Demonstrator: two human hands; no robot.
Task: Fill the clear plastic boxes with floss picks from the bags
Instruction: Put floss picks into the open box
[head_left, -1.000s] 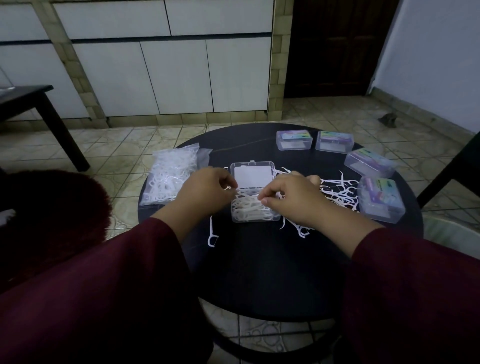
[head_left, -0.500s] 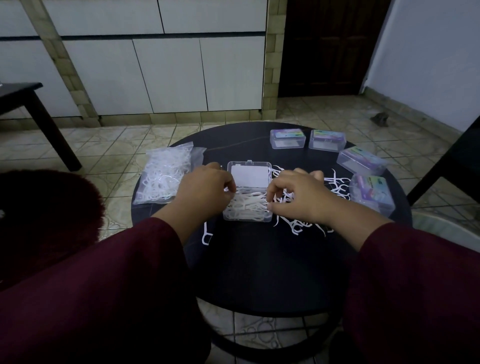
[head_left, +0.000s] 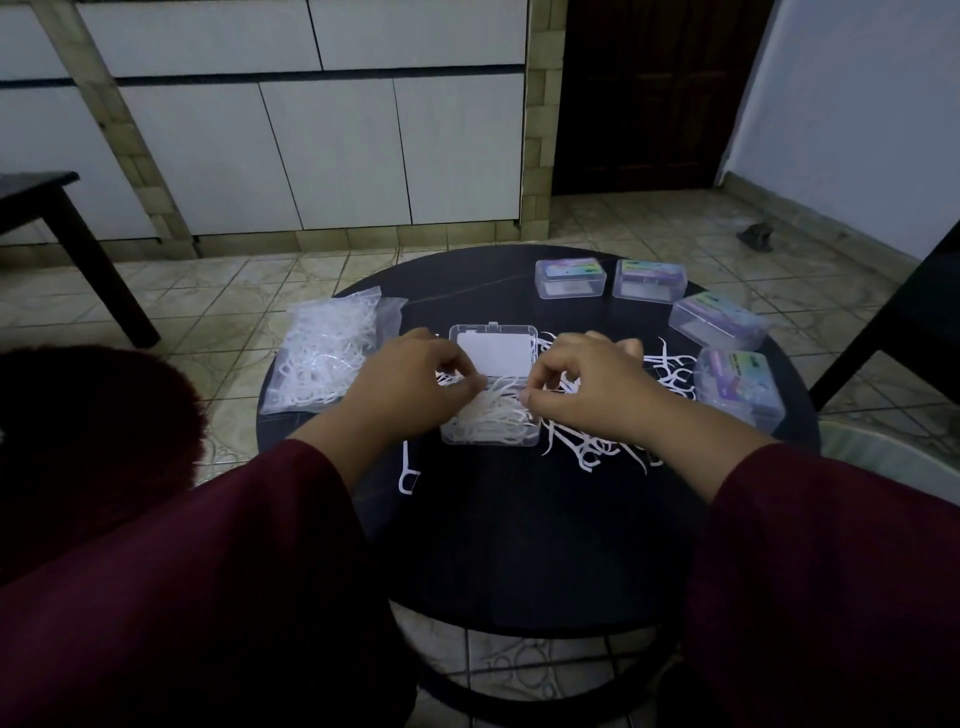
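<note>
We see an open clear box (head_left: 491, 431) of floss picks (head_left: 493, 413) at the middle of the round black table (head_left: 519, 545). Our left hand (head_left: 410, 384) and right hand (head_left: 582, 387) curl over it, fingertips pinching picks. Loose picks (head_left: 592, 452) lie just right of the box. A bag of picks (head_left: 324, 358) rests at the left edge; four closed boxes (head_left: 717, 319) line the far-right edge.

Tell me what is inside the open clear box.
The open clear box holds a heap of white floss picks. Its floor is hidden beneath them; both hands cover its side edges.
</note>
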